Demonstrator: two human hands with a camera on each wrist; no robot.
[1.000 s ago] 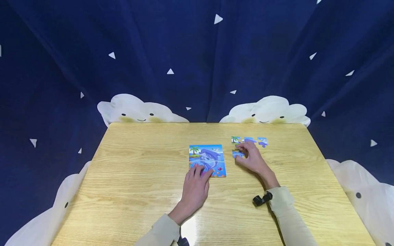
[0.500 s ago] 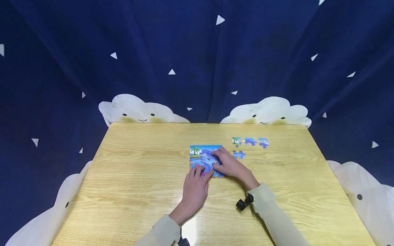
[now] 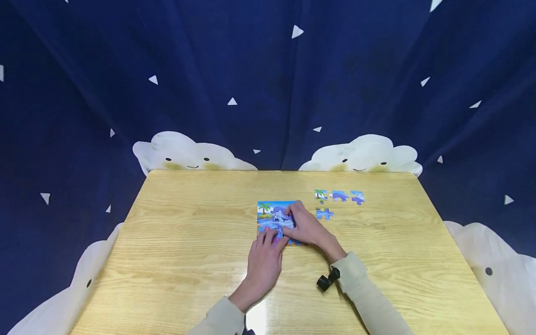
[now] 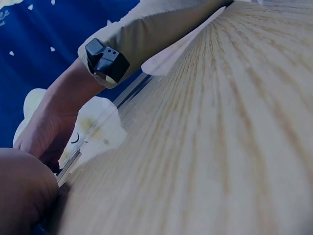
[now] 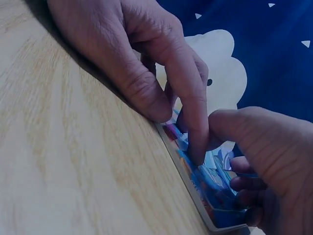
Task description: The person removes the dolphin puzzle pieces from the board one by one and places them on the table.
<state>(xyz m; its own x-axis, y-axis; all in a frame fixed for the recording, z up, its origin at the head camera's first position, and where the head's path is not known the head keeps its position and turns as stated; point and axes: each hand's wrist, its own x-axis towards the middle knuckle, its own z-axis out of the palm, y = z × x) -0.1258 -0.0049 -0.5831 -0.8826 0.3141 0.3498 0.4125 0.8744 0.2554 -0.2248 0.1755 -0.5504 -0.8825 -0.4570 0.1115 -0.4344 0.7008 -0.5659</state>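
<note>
A dolphin jigsaw puzzle (image 3: 265, 217) with a palm tree lies flat in its thin tray. My left hand (image 3: 264, 260) rests on its near edge, and in the right wrist view a left index fingertip (image 5: 196, 154) presses down on the picture. My right hand (image 3: 307, 228) reaches over the puzzle's right side, thumb and fingers bent against the picture; whether they pinch a piece is hidden. Its thumb (image 5: 227, 122) comes close to the left index finger. In the left wrist view, the base of my left hand (image 4: 24, 191) covers the puzzle.
Right of the puzzle lie several loose jigsaw pieces, among them a palm-tree piece (image 3: 320, 194), a dolphin piece (image 3: 339, 196) and a blue piece (image 3: 324, 214). They lie on a wooden table (image 3: 188, 251). A dark blue curtain (image 3: 268, 70) hangs behind its far edge.
My right hand has moved left from the loose pieces onto the puzzle, leaving a blue piece on the table. Its thumb has since shifted closer to my left hand, which has stayed in place.
</note>
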